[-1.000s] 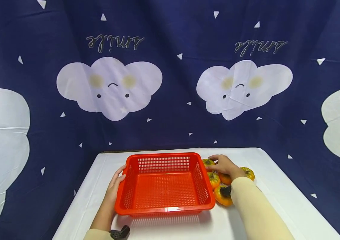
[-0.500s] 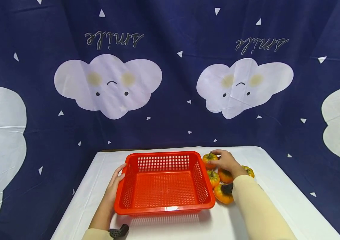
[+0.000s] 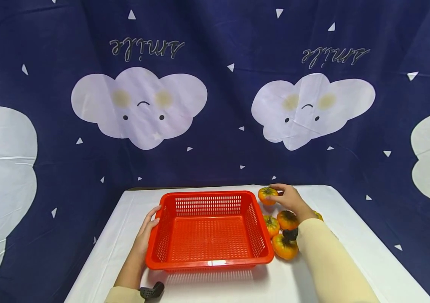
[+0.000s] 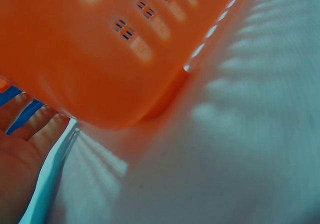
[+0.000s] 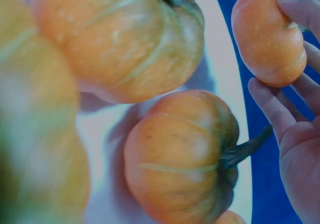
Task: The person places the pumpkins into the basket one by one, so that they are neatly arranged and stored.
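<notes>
My right hand [image 3: 291, 199] pinches a small orange-and-green pumpkin [image 3: 267, 195] between thumb and fingertips, beyond the basket's far right corner. In the right wrist view that held pumpkin [image 5: 269, 39] is off the white cloth, thumb on top and fingers beneath. My left hand [image 3: 143, 233] rests at the left side of a red plastic basket [image 3: 188, 266], whose inside holds nothing. The left wrist view has the fingers [image 4: 47, 126] stretched straight against the basket's outer side. Below my right wrist sit more pumpkins: one by the basket wall [image 3: 271, 226], another beside it [image 3: 287, 219].
A larger pumpkin [image 3: 284, 247] lies at the basket's near right corner. One more pumpkin [image 3: 319, 216] is partly hidden behind my right forearm. The white-covered table [image 3: 112, 235] ends at a dark blue curtain [image 3: 215, 164] printed with clouds.
My right hand has drawn the pumpkin up and slightly away from the others beside the basket, uncovering the pumpkin beneath the wrist. The left hand and basket stay put.
</notes>
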`<action>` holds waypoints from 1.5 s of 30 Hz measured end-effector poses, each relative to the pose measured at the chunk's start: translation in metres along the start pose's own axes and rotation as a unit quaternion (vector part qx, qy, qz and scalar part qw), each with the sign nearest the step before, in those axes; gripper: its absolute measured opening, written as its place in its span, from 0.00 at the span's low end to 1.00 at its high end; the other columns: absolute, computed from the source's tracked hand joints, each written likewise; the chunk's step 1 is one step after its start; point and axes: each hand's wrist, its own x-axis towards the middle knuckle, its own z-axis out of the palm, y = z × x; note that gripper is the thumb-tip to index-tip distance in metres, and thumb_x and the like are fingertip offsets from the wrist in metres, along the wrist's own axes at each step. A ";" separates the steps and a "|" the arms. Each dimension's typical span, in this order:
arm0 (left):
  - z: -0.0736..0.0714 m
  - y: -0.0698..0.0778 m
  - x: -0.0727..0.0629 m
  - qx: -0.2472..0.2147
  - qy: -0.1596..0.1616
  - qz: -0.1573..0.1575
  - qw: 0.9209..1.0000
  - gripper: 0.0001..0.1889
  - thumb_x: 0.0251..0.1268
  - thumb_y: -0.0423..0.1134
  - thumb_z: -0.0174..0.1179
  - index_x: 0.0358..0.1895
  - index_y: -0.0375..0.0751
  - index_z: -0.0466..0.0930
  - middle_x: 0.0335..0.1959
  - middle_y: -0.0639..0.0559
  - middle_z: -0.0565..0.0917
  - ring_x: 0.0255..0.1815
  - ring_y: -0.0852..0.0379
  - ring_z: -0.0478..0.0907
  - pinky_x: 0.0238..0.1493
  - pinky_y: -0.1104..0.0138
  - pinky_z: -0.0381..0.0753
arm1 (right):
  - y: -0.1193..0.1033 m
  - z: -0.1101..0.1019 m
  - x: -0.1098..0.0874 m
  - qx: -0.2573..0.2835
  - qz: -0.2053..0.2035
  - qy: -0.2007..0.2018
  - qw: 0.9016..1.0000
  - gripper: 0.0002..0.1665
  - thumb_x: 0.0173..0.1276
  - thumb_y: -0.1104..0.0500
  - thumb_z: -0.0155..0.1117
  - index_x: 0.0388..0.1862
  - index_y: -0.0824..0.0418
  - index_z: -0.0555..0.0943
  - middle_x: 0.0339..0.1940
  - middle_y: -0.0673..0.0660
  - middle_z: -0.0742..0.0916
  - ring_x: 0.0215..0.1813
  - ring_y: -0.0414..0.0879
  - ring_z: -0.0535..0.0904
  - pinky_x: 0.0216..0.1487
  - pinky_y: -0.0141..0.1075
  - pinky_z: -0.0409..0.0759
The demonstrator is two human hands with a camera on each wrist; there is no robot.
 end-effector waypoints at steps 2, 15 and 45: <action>0.000 0.000 -0.001 -0.001 -0.001 -0.001 1.000 0.27 0.86 0.44 0.45 0.82 0.58 0.58 0.75 0.37 0.67 0.67 0.34 0.73 0.60 0.44 0.80 | -0.002 -0.002 0.001 -0.002 -0.004 -0.002 1.000 0.40 0.66 0.48 0.79 0.71 0.65 0.78 0.67 0.69 0.81 0.59 0.65 0.82 0.57 0.54 0.84; 0.002 0.003 -0.003 0.008 -0.001 0.000 1.000 0.26 0.86 0.43 0.43 0.82 0.58 0.58 0.75 0.38 0.67 0.68 0.33 0.71 0.61 0.45 0.80 | -0.024 -0.016 0.013 -0.007 -0.038 0.006 0.999 0.40 0.66 0.51 0.80 0.70 0.69 0.78 0.62 0.70 0.83 0.56 0.63 0.83 0.57 0.52 0.84; 0.001 0.001 -0.004 0.006 0.001 -0.007 1.000 0.26 0.86 0.46 0.45 0.82 0.61 0.59 0.76 0.40 0.67 0.69 0.32 0.70 0.60 0.44 0.80 | -0.089 -0.003 0.039 0.002 -0.116 -0.032 0.993 0.36 0.65 0.52 0.81 0.67 0.66 0.82 0.56 0.64 0.87 0.48 0.56 0.85 0.43 0.42 0.85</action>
